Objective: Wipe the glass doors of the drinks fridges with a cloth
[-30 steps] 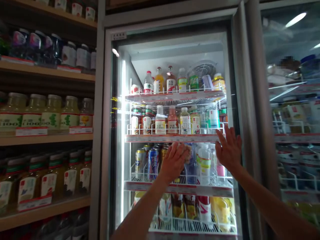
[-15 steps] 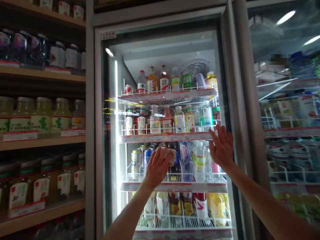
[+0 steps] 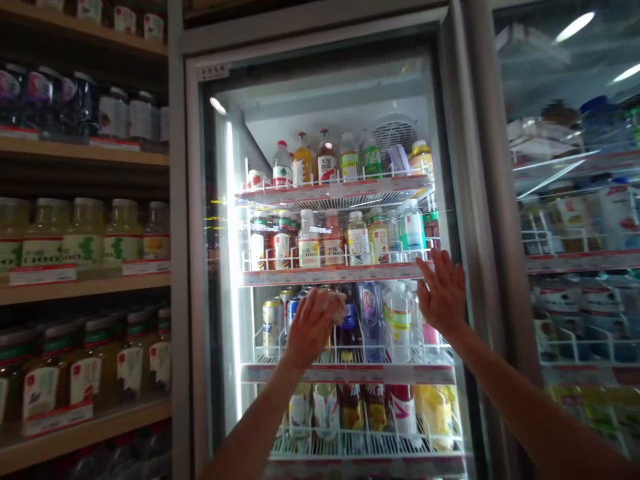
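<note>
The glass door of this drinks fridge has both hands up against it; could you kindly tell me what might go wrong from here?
Two risks seem likely. The pale crumpled wad, perhaps a cloth, sits at the fingertips of the left hand and looks only loosely held, so it could slip and fall. The right hand, spread flat, may leave smudges on the glass door, and pressing hard could strain the door.

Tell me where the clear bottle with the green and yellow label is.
In the head view, the clear bottle stands on the cooler's third shelf down, just left of the right hand, beside a blue-tinted bottle.
</note>
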Tool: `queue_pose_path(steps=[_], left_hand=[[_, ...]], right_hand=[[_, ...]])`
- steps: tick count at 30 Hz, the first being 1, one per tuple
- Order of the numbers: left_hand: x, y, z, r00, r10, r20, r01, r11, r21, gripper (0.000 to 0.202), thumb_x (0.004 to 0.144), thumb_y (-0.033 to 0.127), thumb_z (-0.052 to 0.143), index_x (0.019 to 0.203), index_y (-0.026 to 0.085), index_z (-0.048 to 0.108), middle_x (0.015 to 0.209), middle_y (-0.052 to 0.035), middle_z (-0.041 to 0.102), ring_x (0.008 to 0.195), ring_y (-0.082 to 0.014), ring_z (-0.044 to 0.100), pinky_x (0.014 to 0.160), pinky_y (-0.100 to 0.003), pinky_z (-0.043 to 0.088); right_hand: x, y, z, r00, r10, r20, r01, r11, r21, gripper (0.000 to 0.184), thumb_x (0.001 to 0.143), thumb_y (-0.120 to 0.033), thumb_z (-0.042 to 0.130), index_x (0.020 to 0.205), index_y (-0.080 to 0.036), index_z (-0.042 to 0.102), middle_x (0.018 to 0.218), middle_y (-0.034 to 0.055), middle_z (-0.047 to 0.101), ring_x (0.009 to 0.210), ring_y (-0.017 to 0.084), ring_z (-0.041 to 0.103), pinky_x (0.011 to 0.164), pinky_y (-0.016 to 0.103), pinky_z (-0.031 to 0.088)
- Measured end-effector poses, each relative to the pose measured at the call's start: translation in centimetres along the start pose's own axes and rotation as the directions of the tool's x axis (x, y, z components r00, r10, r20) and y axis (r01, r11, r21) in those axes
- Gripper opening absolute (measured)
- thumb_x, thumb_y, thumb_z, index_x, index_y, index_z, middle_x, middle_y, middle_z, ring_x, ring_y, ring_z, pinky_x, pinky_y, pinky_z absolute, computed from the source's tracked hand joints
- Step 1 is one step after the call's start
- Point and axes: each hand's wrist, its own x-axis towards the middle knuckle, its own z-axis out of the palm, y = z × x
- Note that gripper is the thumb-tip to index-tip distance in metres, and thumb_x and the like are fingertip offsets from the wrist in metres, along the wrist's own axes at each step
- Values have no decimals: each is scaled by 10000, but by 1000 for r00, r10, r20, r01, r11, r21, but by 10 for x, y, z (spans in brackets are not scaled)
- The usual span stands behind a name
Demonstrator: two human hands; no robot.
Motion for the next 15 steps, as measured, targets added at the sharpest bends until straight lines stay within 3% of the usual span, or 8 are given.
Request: queue_pose_path(steps=[3, 5, 8, 10, 11, 12, 14, 15], left_hand=[[7, -27, -4, 920, -330, -213, 352, 933, 72, 577, 881, 195, 479, 1424, 262, 295, 1531, -76, 205, 1414, -265, 147, 1118, -485, 282], [15, -20, 0, 870, -417, -263, 446, 893, 62, 585, 885, 184, 462, 1435, 240, 270, 1542, -85, 157, 1422, -272, 90, 1129, -513, 240], [22, 17, 11, 994, -82, -66, 82, 997, -5, 558, 880, 176, 466, 1415, 240, 320, 1505, -56, 284, 1419, -242, 116, 1145, -450, 235], [22, 29, 12, 981, 189, 47, -185, 979, -82, 537, 870, 167, 479, 1389, 251, 368, 1455, -27, 387, 1409, -213, 166, 1149, -398, 241], [19, 24, 10, 971, 229, 64, -223, 970, -92, 535, 868, 164, 484, 1383, 254, 375, 1442, -23, 408, 1406, -205, 180, 1148, -387, 244], [17, 14, 6, 981, 189, 51, -185, 980, -70, 539, 868, 163, 485, 1386, 255, 370, 1447, -28, 400, 1405, -204, 183, 1147, -388, 245], [11, -16, -2, 996, -71, -61, 73, 997, 18, 559, 876, 175, 483, 1408, 248, 331, 1493, -60, 310, 1412, -224, 154, 1144, -422, 239], [8, -29, -6, 961, -228, -159, 240, 969, 55, 563, 880, 176, 477, 1416, 238, 316, 1518, -76, 244, 1417, -240, 124, 1143, -452, 228]], right_hand=[[0, -1, 1, 1000, 1, 13, -1, 1000, -28, 523, 893, -277, 418, 1408, -260, 327, 1480, 89, 331, 1388, 238, 255, 1102, 477, 234], [0, -1, 1, 1000, 8, 21, -7, 999, -45, 524, 895, -288, 416, 1410, -257, 324, 1479, 92, 330, 1389, 240, 253, 1101, 476, 236], [0, -1, -1, 1000, 8, 29, -7, 999, -44, 523, 892, -290, 428, 1405, -253, 337, 1472, 98, 343, 1385, 248, 261, 1096, 482, 243], [0, 0, -1, 1000, 3, 23, -3, 999, -36, 525, 888, -276, 436, 1404, -258, 338, 1473, 94, 342, 1382, 248, 269, 1094, 484, 249], [1, 0, -2, 1000, 3, 18, -2, 999, -33, 528, 886, -267, 438, 1405, -262, 337, 1476, 90, 338, 1381, 247, 272, 1093, 483, 252], [1, 0, -1, 1000, 4, 15, -3, 999, -32, 533, 885, -258, 440, 1407, -265, 335, 1479, 87, 333, 1380, 247, 273, 1093, 483, 254], [1, 0, -1, 1000, 7, 21, -7, 1000, -29, 549, 880, -248, 446, 1414, -266, 322, 1487, 82, 316, 1382, 247, 267, 1095, 483, 252], [0, -1, 0, 1000, 10, 26, -9, 1000, -26, 560, 877, -246, 448, 1419, -266, 311, 1493, 78, 304, 1385, 249, 261, 1097, 484, 247]])
